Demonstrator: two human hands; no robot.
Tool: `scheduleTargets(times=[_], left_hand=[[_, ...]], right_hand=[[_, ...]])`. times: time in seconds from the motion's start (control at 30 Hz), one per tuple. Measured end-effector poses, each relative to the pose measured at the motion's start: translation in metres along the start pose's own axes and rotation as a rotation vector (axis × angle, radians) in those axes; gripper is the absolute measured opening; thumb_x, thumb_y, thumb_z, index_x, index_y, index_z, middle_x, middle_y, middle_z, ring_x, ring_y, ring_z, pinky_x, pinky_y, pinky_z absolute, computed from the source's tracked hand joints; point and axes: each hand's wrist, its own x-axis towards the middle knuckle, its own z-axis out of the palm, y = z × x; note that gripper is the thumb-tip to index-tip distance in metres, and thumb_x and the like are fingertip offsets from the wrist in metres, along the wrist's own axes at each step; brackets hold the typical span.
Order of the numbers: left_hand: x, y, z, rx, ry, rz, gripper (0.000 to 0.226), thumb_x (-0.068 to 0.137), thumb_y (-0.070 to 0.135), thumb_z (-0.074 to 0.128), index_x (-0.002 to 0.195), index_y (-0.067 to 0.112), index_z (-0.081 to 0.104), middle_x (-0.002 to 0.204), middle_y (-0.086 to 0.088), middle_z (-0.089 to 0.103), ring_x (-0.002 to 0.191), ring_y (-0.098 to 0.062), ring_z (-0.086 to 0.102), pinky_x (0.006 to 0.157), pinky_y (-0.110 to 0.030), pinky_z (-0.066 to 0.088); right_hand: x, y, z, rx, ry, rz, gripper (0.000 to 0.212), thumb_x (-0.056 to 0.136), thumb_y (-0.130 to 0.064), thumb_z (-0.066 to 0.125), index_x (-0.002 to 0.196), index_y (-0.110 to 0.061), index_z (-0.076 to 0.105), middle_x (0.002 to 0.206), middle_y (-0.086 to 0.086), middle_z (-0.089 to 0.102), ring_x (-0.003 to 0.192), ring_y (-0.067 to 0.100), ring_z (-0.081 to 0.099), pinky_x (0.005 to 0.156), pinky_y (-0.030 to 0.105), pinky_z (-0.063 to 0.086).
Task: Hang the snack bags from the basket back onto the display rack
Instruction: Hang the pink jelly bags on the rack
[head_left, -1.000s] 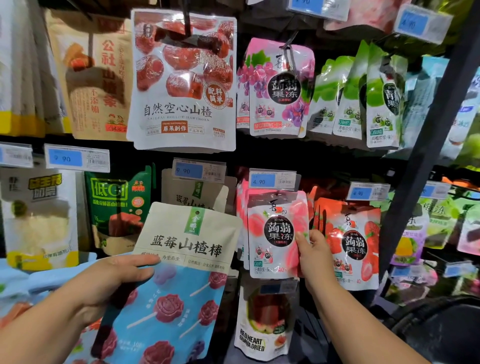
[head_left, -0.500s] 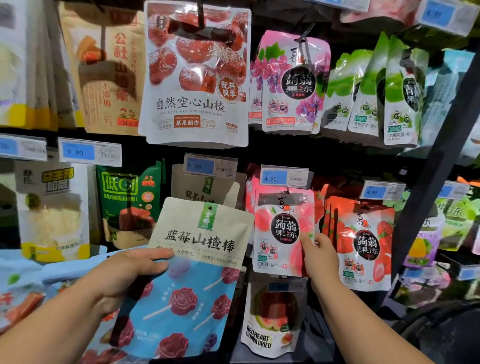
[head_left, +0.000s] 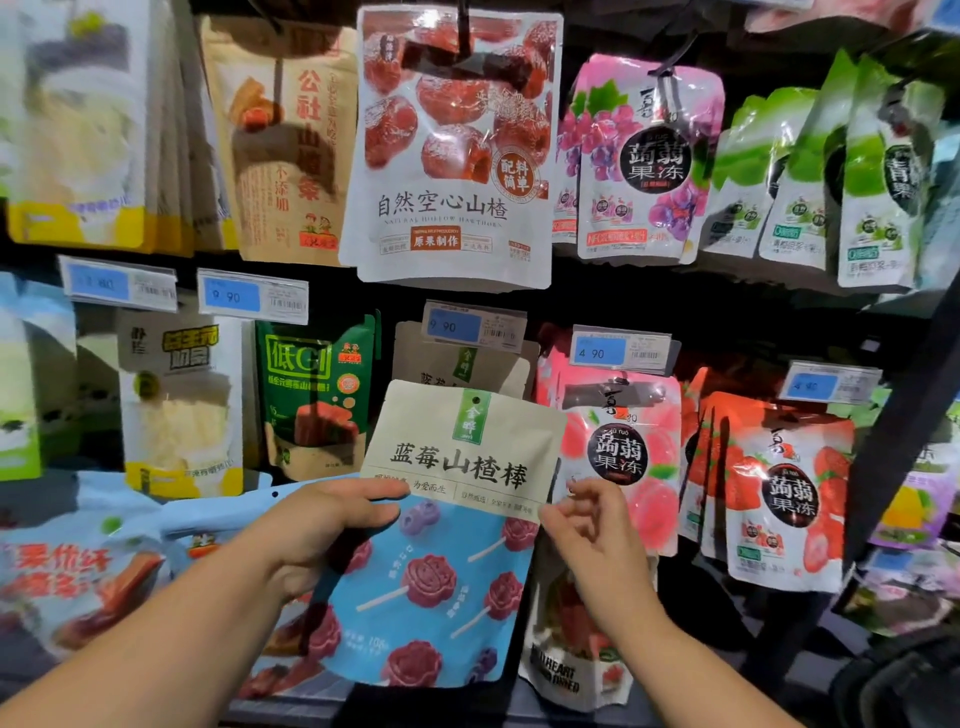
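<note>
My left hand (head_left: 317, 530) grips a beige and blue blueberry hawthorn stick bag (head_left: 447, 545) by its left edge, thumb across the front. The bag is upright in front of the rack, below a matching beige bag (head_left: 462, 358) hanging under a 9.90 price tag (head_left: 475, 327). My right hand (head_left: 592, 540) is at the held bag's right edge with its fingers loosely curled, fingertips at or very near the edge. The pink peach jelly bag (head_left: 623, 457) hangs just to the right, free of my hand. No basket is in view.
The rack is packed with hanging bags: white hawthorn bag (head_left: 452, 156) above, grape jelly (head_left: 649, 156), green jelly bags (head_left: 831, 171), strawberry jelly (head_left: 779, 493), a green low-GI bag (head_left: 317, 395). A dark upright post (head_left: 909, 395) stands at right. A guava bag (head_left: 576, 649) hangs below.
My right hand has let go of the peach jelly bag and moved left to the blue bag's right edge. The left hand has raised the blue bag slightly toward the rack.
</note>
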Motion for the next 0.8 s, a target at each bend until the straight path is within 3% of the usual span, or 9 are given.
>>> scheduleTargets(times=[0.1,0.17,0.23,0.3,0.4,0.5,0.57,0.7,0.8], left_hand=[[0.001,-0.002,0.000,0.011,-0.025,0.006,0.032,0.086,-0.007,0.062,0.078,0.018,0.082,0.105,-0.017,0.074,0.105,-0.037,0.065,0.098,-0.044,0.049],[0.001,-0.003,0.000,-0.005,-0.034,0.011,0.030,0.086,-0.007,0.062,0.081,0.016,0.081,0.105,-0.017,0.074,0.106,-0.037,0.065,0.093,-0.042,0.051],[0.001,-0.002,-0.001,-0.024,-0.019,0.028,0.027,0.086,-0.007,0.061,0.088,0.014,0.078,0.106,-0.018,0.073,0.106,-0.037,0.065,0.087,-0.038,0.052],[0.002,-0.001,-0.004,-0.029,0.001,0.054,0.025,0.087,-0.007,0.062,0.093,0.013,0.075,0.106,-0.017,0.073,0.103,-0.035,0.066,0.083,-0.036,0.052],[0.005,0.000,-0.008,-0.062,0.024,0.070,0.023,0.088,-0.006,0.061,0.095,0.012,0.073,0.097,-0.016,0.075,0.083,-0.029,0.070,0.067,-0.031,0.055],[0.010,-0.002,-0.009,-0.077,0.052,0.074,0.021,0.088,-0.005,0.062,0.098,0.011,0.072,0.084,-0.015,0.075,0.068,-0.025,0.070,0.059,-0.029,0.057],[0.014,-0.004,-0.009,-0.088,0.073,0.084,0.020,0.088,-0.006,0.063,0.095,0.011,0.072,0.078,-0.013,0.075,0.064,-0.024,0.069,0.055,-0.028,0.057],[0.020,-0.007,-0.005,-0.066,0.146,0.184,0.021,0.085,-0.006,0.068,0.091,0.013,0.063,0.093,-0.012,0.069,0.071,-0.023,0.065,0.056,-0.026,0.053],[0.024,-0.006,0.001,-0.055,0.231,0.278,0.038,0.083,-0.008,0.070,0.105,0.014,0.047,0.099,-0.007,0.061,0.076,-0.016,0.061,0.055,-0.022,0.051]], right_hand=[[0.003,0.007,0.016,0.224,-0.226,0.220,0.047,0.081,-0.022,0.080,0.117,-0.019,0.050,0.107,0.006,0.072,0.100,0.018,0.070,0.084,0.029,0.055],[0.005,0.015,0.023,0.247,-0.297,0.249,0.062,0.066,-0.035,0.088,0.117,-0.015,0.059,0.111,0.007,0.073,0.105,0.025,0.070,0.094,0.046,0.054],[0.004,0.018,0.029,0.255,-0.285,0.233,0.068,0.057,-0.044,0.089,0.112,-0.014,0.065,0.109,0.008,0.074,0.103,0.029,0.070,0.097,0.052,0.052],[0.006,0.016,0.035,0.272,-0.252,0.227,0.063,0.056,-0.044,0.086,0.109,-0.016,0.067,0.107,0.007,0.075,0.101,0.028,0.071,0.096,0.052,0.052],[0.009,0.010,0.043,0.254,-0.241,0.194,0.048,0.068,-0.043,0.082,0.109,-0.022,0.069,0.107,0.001,0.075,0.101,0.023,0.072,0.094,0.050,0.054],[0.013,0.003,0.050,0.203,-0.181,0.165,0.015,0.091,-0.023,0.070,0.106,-0.023,0.069,0.101,-0.002,0.076,0.094,0.016,0.073,0.086,0.037,0.057],[0.015,0.002,0.053,0.196,-0.139,0.168,0.011,0.095,-0.019,0.064,0.104,-0.023,0.069,0.100,-0.001,0.076,0.090,0.015,0.073,0.082,0.035,0.058],[0.018,0.001,0.057,0.186,-0.067,0.185,0.009,0.095,-0.021,0.063,0.103,-0.026,0.067,0.098,-0.003,0.076,0.092,0.018,0.072,0.088,0.045,0.057],[0.021,-0.001,0.058,0.180,-0.038,0.166,0.010,0.096,-0.022,0.062,0.102,-0.029,0.066,0.097,-0.005,0.075,0.090,0.013,0.072,0.084,0.039,0.058]])
